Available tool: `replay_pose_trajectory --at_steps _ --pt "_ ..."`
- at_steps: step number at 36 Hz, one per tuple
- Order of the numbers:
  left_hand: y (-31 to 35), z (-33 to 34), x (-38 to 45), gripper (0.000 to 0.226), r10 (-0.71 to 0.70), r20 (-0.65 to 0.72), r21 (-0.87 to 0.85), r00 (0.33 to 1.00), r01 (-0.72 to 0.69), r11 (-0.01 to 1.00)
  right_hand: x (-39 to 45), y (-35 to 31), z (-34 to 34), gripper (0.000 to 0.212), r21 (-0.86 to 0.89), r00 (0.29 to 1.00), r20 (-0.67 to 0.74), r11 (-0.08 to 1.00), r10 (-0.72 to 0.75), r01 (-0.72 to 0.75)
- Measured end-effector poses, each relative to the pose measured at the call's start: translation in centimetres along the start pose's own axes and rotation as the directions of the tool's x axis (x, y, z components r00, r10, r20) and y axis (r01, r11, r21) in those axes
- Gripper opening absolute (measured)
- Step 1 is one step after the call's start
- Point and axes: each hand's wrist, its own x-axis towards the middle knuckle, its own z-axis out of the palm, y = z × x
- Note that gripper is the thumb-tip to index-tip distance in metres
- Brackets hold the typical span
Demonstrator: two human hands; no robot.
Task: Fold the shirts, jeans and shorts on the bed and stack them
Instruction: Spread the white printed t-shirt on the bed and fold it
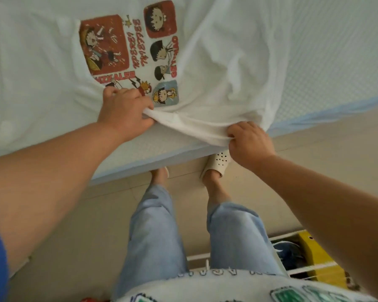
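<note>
A white T-shirt [214, 62] with red cartoon prints lies spread and wrinkled on the bed, print side up. Its near edge is bunched at the bed's front edge. My left hand [124, 112] pinches that bunched edge just below the prints. My right hand [249, 142] grips the same edge further right, at the mattress rim. The cloth is stretched between the two hands.
The bed [336, 62] has a white textured cover with a pale blue edge. Below it are a beige tiled floor, my legs in light jeans and a white slipper [218, 162]. A rack with a yellow box [321, 258] stands at the lower right.
</note>
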Motion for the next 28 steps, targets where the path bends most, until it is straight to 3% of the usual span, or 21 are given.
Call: replay_pose_trajectory --at_steps 8,13,17,20,22,23,26,28 --pt "4.4 -0.9 1.6 0.033 0.132 0.14 -0.182 0.981 -0.105 0.978 0.9 2.1 -6.9 0.021 0.388 0.976 0.142 0.898 0.163 -0.206" --pt "6.5 -2.5 4.8 0.023 0.0 0.079 -0.466 0.997 0.037 0.884 4.6 2.5 -11.3 0.025 0.525 0.971 0.192 0.821 0.143 -0.224" --pt "5.6 -3.8 8.5 0.02 -0.002 0.079 -0.493 0.997 0.041 0.869 7.4 4.0 -13.1 0.008 0.685 0.956 0.214 0.667 0.202 -0.294" --pt "4.5 -3.7 10.7 0.024 -0.03 0.128 -0.501 0.991 0.091 0.861 8.0 5.0 -13.6 0.044 0.747 0.933 0.29 0.559 0.213 -0.36" --pt "4.5 -3.7 11.5 0.033 -0.055 0.149 -0.51 0.987 0.124 0.851 7.8 5.4 -13.3 0.06 0.743 0.922 0.313 0.545 0.23 -0.388" --pt "4.6 -3.7 11.7 0.034 -0.051 0.144 -0.511 0.988 0.118 0.852 7.7 5.6 -13.0 0.055 0.741 0.922 0.29 0.549 0.258 -0.387" --pt "5.5 -4.0 11.7 0.028 -0.004 0.096 -0.512 0.995 0.053 0.857 7.3 5.6 -12.3 0.012 0.782 0.899 0.126 0.516 0.419 -0.35" --pt "6.3 -4.2 11.7 0.025 0.02 0.071 -0.515 0.997 0.019 0.857 7.1 5.2 -12.3 0.011 0.806 0.881 0.072 0.494 0.467 -0.327"
